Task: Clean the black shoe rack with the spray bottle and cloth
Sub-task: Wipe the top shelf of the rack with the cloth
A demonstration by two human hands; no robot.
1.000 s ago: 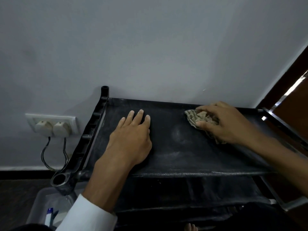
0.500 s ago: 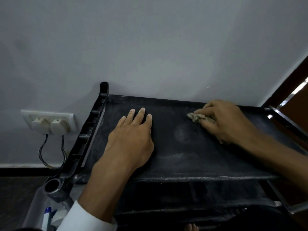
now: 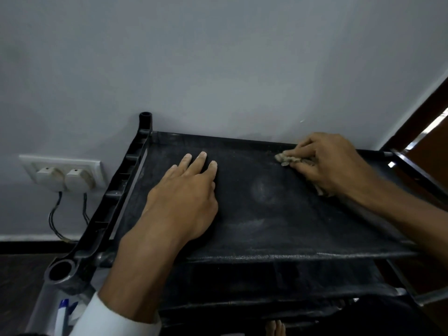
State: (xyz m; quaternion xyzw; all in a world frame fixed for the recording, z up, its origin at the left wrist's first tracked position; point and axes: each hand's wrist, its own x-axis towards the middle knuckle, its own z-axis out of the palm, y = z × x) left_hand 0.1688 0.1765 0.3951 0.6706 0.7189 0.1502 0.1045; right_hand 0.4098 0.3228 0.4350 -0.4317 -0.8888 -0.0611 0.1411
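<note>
Head view is showing the black shoe rack (image 3: 278, 229) standing against the wall (image 3: 218, 69), left hand (image 3: 184, 192) lying flat on top, holding nothing, right hand (image 3: 332, 163) gripping the bunched cloth (image 3: 286, 159) (now shifted nearer the rack's back-right corner).

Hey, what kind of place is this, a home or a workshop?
Probably a room in a home: a black fabric-shelved shoe rack stands against a plain grey painted wall, beside a white wall socket with two plugs, near a dark wooden door frame.
</note>
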